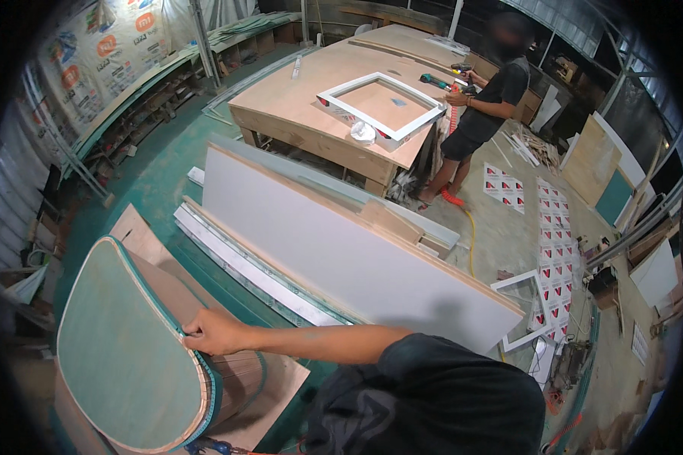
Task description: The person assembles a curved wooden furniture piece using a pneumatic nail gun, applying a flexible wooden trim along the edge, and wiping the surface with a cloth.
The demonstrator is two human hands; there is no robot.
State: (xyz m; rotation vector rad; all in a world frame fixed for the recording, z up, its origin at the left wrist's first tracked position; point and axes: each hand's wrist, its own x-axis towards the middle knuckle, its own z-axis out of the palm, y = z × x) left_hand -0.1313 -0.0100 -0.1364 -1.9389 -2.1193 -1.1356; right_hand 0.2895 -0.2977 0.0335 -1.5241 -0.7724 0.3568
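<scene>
My right hand (pixel 214 334) reaches leftward with fingers closed in a pinch on the rim of a large teardrop-shaped wooden piece (pixel 129 341). Its broad face is greenish, with a pale edge strip running around it and a teal band just outside that. Below the rim, the curved brown side wall (pixel 239 383) of the piece drops to a brown plywood sheet (pixel 284 373). My left hand is out of view. A dark blue object (pixel 211 447), cut off by the lower edge, lies close to the piece; its kind is unclear.
A long pale panel (pixel 341 250) stands on edge beyond my arm, beside white strips (pixel 258 269). Behind it, a large worktable (pixel 288 95) carries a white frame (pixel 383 106). A co-worker (pixel 493 98) stands there with a power tool. A red coiled hose (pixel 451 199) trails down to the floor.
</scene>
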